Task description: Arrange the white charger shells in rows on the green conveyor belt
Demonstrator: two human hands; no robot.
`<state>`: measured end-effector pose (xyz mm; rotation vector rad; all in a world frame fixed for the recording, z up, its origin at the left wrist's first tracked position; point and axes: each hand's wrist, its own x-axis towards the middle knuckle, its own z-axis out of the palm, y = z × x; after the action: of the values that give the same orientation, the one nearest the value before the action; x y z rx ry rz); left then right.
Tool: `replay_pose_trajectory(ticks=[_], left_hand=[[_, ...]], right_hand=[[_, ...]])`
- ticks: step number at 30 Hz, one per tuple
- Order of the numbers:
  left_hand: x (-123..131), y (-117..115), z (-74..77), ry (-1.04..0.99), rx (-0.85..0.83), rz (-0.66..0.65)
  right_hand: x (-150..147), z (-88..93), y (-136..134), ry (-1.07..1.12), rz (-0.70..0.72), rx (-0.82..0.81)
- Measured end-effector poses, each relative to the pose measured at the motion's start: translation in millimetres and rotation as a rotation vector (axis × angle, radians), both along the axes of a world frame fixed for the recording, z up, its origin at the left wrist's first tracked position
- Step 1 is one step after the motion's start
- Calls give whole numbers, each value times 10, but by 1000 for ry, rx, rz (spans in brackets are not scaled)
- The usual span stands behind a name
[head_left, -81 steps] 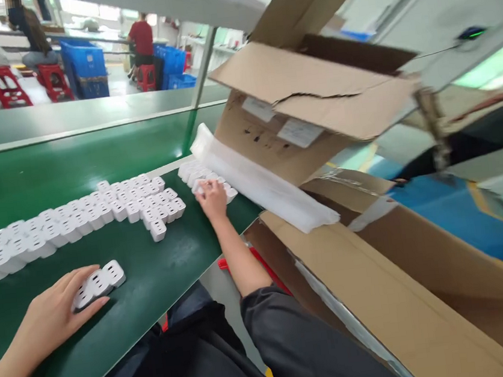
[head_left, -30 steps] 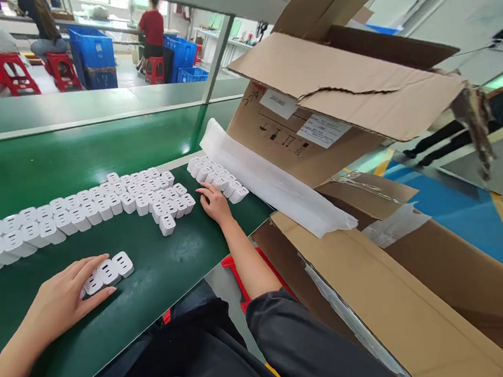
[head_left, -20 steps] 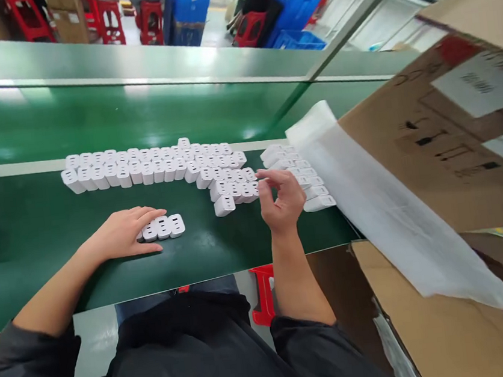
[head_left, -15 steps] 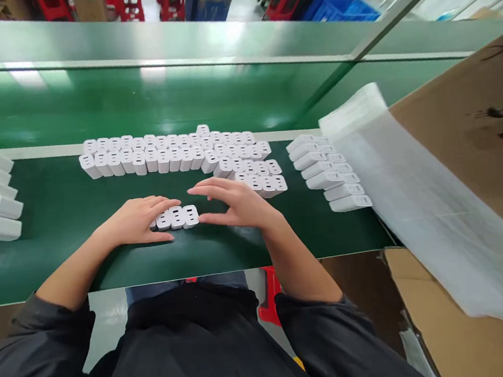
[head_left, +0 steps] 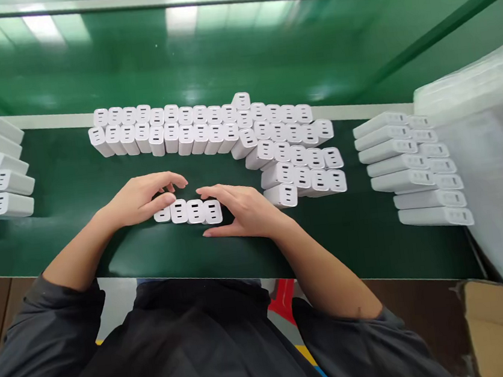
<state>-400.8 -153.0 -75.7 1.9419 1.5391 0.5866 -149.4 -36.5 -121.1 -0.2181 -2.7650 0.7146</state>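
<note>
A short row of white chargers (head_left: 195, 211), with dark port slots on their upward end faces, stands on the green tabletop (head_left: 150, 254) in front of me. My left hand (head_left: 132, 201) is at the row's left end, its thumb lying over part of the leftmost charger (head_left: 162, 215) and its fingers arched apart beyond it. At the right end, my right hand (head_left: 249, 212) has its fingers behind the row and its thumb in front. Both hands are open. Whether the right palm touches the end charger (head_left: 213, 211) I cannot tell.
Behind my hands runs a long double row of chargers (head_left: 171, 138), joining a block of chargers (head_left: 300, 159) on the right. More chargers stand at far left (head_left: 12, 179) and lean at right (head_left: 400, 180) beside whitish sheeting (head_left: 487, 143). A green panel (head_left: 200, 61) closes the back.
The view has tilted down and moved closer. My right hand's fingers now reach over behind the short row, with the thumb in front. My left thumb has come up onto the leftmost charger.
</note>
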Motion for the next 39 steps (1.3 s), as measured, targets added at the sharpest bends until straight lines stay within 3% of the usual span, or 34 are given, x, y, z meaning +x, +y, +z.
replay_pose_trajectory(ticks=[10,12,15,18,21,29,36,39], left_hand=[[-1,5,-1,-246,-51,79],[13,-10,1,-166,-8,53],[117,-54,-13,143,131,-1],[288,-108,-58,458,325,-37],[438,-138,-126,616,462,-60],[629,-107,-230,735,464,14],[611,-89,-293,776,485,-1],[496,-71,-251,795,492,24]], right_hand=[[-13,-77,12,31,2,45],[14,-15,51,61,10,25],[109,130,162,170,-39,-70],[224,265,299,420,-262,-164],[304,341,417,645,-504,-190],[433,364,638,675,-787,-175],[589,412,741,530,-772,-183],[652,433,783,489,-805,-181]])
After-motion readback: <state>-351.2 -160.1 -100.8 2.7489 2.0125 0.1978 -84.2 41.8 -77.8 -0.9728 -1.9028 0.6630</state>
